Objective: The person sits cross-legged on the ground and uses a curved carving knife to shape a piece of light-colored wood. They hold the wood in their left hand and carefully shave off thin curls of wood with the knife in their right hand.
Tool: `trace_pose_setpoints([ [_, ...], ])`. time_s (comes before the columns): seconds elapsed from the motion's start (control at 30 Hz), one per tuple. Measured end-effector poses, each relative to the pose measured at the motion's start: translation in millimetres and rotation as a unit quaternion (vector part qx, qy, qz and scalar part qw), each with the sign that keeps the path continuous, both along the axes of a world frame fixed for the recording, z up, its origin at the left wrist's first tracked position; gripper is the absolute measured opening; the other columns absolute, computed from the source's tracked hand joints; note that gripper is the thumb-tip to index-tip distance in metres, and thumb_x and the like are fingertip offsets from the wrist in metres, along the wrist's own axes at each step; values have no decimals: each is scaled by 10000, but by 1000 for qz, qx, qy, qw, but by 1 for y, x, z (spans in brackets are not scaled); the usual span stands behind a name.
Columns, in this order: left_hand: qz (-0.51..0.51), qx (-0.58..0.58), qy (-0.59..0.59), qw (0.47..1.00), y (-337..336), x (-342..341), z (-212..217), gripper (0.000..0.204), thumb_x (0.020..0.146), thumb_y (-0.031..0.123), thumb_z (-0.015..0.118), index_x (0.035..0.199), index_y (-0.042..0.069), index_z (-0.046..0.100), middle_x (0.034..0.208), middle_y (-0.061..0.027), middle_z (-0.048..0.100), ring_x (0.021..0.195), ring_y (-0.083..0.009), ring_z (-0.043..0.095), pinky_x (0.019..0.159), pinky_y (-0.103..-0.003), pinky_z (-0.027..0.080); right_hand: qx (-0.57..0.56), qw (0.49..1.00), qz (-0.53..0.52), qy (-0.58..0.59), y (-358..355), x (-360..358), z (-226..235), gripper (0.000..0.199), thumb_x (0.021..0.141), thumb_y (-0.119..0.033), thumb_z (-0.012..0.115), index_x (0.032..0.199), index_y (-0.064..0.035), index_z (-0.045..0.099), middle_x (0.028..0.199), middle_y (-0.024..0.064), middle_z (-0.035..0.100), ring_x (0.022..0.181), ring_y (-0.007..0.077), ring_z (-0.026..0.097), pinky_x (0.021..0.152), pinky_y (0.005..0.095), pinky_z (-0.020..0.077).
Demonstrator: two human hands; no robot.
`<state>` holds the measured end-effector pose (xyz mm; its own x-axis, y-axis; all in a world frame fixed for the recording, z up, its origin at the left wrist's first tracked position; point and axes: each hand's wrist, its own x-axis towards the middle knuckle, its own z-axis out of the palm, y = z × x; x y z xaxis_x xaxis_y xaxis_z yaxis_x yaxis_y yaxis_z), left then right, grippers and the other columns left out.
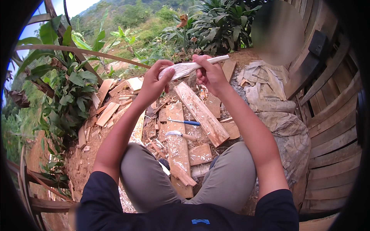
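Note:
Held up in front of me, over the ground, is a pale, whittled wooden spoon [186, 69], broad at its left end and narrowing to a handle at the right. My left hand [158, 76] grips the broad end, thumb on top. Around the start of the narrow handle, my right hand [210, 75] is closed with thumb and bent fingers. Below, on a shaving-strewn board [175, 112], lie a blue-handled tool [192, 123] with a thin metal shaft and a knife [189, 137] with a wooden handle and curved blade. Neither hand touches them.
A thick squared timber [202, 114] slants right of the tools. Offcuts [108, 114] and shavings litter the dirt between and beyond my knees. Crumpled sacks [283, 131] lie at the right by a plank wall [333, 142]. Leafy plants [77, 92] border the left.

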<state>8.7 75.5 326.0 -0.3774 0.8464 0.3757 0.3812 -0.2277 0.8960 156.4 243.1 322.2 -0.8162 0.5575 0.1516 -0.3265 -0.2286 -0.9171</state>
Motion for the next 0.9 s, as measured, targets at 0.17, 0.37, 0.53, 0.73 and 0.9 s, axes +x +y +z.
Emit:
trace_pose_setpoints([
  [0.17, -48, -89, 50, 994, -4, 3, 1, 466, 926, 312, 729, 1255, 49, 530, 936, -81, 710, 689, -72, 610, 539, -230, 463, 32, 998, 38, -42, 11, 4, -8, 325, 954, -387, 671, 845, -106, 551, 548, -27, 500, 409, 44, 399, 387, 218, 307],
  [0.37, -92, -204, 93, 970, -6, 1, -6, 476, 954, 355, 689, 1276, 35, 546, 911, -49, 665, 689, -87, 591, 567, -258, 473, 8, 996, 35, -79, 24, 10, -20, 293, 943, -346, 677, 823, -104, 564, 549, -20, 530, 407, 43, 412, 375, 205, 282],
  [0.53, -84, -220, 104, 966, -6, -12, -14, 390, 1025, 341, 572, 1274, 41, 555, 811, -10, 581, 616, -73, 531, 550, -257, 455, 94, 990, -19, -99, 30, 10, -28, 240, 921, -316, 714, 875, -104, 610, 589, -13, 578, 424, 38, 452, 374, 197, 301],
  [0.73, -25, -189, 48, 980, -6, -37, -26, 363, 1061, 294, 488, 1291, 21, 550, 776, -15, 540, 646, -87, 523, 592, -258, 448, 2, 997, 3, -72, 39, 15, -30, 213, 899, -260, 754, 893, -90, 625, 677, 13, 644, 488, 45, 522, 415, 193, 391],
  [0.9, 65, -121, 131, 982, -4, -45, -27, 349, 1057, 286, 481, 1228, -2, 579, 814, -73, 586, 786, -166, 540, 750, -309, 454, 35, 997, -50, -56, 46, 13, -38, 254, 900, -244, 762, 969, -35, 636, 757, 29, 672, 556, 57, 570, 461, 207, 468],
])
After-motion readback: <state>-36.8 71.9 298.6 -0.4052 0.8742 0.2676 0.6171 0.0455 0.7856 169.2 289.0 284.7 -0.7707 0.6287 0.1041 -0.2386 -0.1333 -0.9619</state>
